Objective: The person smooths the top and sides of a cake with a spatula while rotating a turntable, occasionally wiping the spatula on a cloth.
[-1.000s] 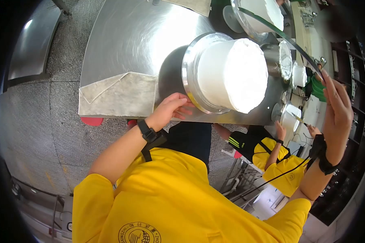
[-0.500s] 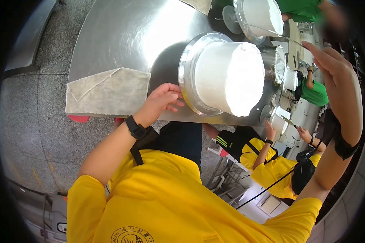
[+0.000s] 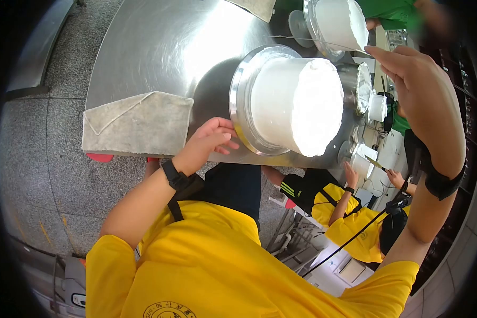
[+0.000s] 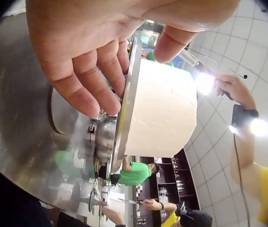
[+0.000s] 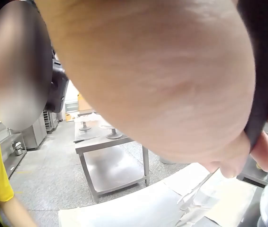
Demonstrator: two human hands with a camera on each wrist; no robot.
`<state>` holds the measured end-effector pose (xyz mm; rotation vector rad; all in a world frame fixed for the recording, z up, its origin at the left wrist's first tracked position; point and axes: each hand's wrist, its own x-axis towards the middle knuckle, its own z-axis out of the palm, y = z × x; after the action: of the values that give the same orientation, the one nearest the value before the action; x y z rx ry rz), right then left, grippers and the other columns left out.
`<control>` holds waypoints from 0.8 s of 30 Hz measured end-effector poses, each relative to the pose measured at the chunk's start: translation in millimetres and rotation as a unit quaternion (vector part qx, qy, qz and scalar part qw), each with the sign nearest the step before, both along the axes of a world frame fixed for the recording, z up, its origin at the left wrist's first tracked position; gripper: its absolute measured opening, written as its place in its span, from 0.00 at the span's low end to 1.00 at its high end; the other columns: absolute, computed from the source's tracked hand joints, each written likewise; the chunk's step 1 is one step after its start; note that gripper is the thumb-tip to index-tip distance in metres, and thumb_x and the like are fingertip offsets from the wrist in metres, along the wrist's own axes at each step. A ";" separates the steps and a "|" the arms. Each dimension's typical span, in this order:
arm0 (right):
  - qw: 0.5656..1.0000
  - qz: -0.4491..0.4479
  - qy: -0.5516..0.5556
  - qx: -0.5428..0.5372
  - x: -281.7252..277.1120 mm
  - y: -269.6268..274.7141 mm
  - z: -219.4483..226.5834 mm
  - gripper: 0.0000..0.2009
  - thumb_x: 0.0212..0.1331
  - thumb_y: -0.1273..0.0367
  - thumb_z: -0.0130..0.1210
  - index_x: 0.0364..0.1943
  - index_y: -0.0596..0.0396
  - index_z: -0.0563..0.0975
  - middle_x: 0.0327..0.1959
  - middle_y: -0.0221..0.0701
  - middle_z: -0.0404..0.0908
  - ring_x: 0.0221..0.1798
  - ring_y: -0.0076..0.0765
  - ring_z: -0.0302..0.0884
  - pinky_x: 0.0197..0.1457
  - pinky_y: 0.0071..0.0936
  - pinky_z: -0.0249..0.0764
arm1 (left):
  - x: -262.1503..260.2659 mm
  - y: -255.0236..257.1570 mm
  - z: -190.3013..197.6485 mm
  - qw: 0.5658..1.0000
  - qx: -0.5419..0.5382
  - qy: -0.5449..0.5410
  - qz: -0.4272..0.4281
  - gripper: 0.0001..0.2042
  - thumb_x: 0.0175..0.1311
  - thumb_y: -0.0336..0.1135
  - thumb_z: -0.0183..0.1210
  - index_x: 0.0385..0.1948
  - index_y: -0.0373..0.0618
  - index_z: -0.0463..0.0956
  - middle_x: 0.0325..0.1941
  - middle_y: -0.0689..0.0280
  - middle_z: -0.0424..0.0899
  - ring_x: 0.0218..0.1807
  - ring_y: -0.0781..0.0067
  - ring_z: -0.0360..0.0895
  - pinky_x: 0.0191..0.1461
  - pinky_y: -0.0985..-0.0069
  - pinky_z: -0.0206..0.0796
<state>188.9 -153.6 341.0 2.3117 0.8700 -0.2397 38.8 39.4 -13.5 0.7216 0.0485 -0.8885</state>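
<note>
A tall cake (image 3: pixel 291 106) coated in white cream stands on a metal turntable (image 3: pixel 241 100), its top edge uneven. My left hand (image 3: pixel 204 143) is at the turntable's near rim, fingers loosely bent. In the left wrist view, the fingers (image 4: pixel 98 71) lie along the plate's underside and the thumb is on the cake side. Raised on the right, my right hand (image 3: pixel 424 90) grips a long icing spatula (image 3: pixel 323 42). Its blade shows as a thin line reaching over the table beyond the cake. The right palm hides most of the handle in the right wrist view.
A folded grey cloth (image 3: pixel 138 124) lies at the table's left corner. Beyond my cake stand another white cake (image 3: pixel 339 24) and a metal pot (image 3: pixel 350 79) topped with white. A person in yellow (image 3: pixel 350 222) works at a cake to the right; someone in green (image 3: pixel 387 13) is opposite.
My right hand has moved inward with the spatula, whose blade has turned from broadside to nearly edge-on. My left hand stays by the turntable's rim.
</note>
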 end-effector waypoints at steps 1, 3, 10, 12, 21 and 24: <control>1.000 0.010 -0.004 0.004 -0.3 0.4 -1.6 0.19 0.62 0.81 0.54 0.55 0.52 0.83 0.34 0.41 0.79 0.33 0.44 0.79 0.37 0.35 0.72 | -1.5 -0.3 0.1 1.000 -0.002 0.004 -0.003 0.21 0.72 0.44 0.54 0.60 0.41 0.69 0.57 0.59 0.80 0.54 0.68 0.81 0.56 0.72 0.71; 1.000 0.022 -0.010 0.006 -1.5 2.3 -4.1 0.19 0.61 0.81 0.54 0.55 0.52 0.83 0.34 0.41 0.79 0.33 0.45 0.80 0.37 0.35 0.72 | -4.7 -2.2 -0.6 1.000 -0.007 0.008 -0.004 0.21 0.72 0.43 0.54 0.60 0.41 0.68 0.58 0.59 0.80 0.54 0.68 0.81 0.56 0.72 0.71; 0.998 0.023 -0.035 -0.036 -0.6 -8.8 -7.1 0.17 0.61 0.79 0.56 0.53 0.49 0.85 0.33 0.39 0.80 0.34 0.46 0.80 0.38 0.37 0.74 | -19.1 -13.0 -3.3 0.999 -0.023 0.023 -0.020 0.21 0.72 0.41 0.55 0.61 0.41 0.66 0.61 0.58 0.78 0.54 0.67 0.81 0.56 0.72 0.72; 0.997 0.055 -0.037 -0.036 3.4 -12.2 -6.4 0.17 0.62 0.78 0.56 0.53 0.49 0.85 0.33 0.38 0.80 0.33 0.46 0.80 0.38 0.36 0.74 | -22.3 -15.0 -3.2 0.999 -0.024 0.026 -0.019 0.21 0.72 0.40 0.55 0.61 0.41 0.65 0.62 0.58 0.78 0.54 0.67 0.82 0.56 0.73 0.72; 0.989 0.137 -0.019 -0.048 9.1 -6.7 -11.5 0.17 0.49 0.79 0.68 0.46 0.51 0.85 0.43 0.34 0.86 0.48 0.43 0.84 0.48 0.32 0.81 | -26.9 -15.6 -3.3 0.999 -0.036 0.023 -0.015 0.19 0.72 0.38 0.54 0.60 0.44 0.67 0.61 0.62 0.79 0.51 0.72 0.81 0.54 0.74 0.71; 0.992 0.117 -0.020 -0.049 8.1 0.1 -16.0 0.17 0.48 0.80 0.68 0.44 0.52 0.85 0.43 0.34 0.86 0.47 0.43 0.84 0.49 0.33 0.81 | -25.6 -15.1 -2.4 0.999 -0.039 0.035 -0.007 0.19 0.73 0.38 0.54 0.60 0.44 0.66 0.61 0.62 0.79 0.51 0.72 0.81 0.54 0.74 0.71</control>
<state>197.0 -153.6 325.0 2.0959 1.0740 -0.1313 13.2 24.4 -15.9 0.6192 0.0700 -0.9241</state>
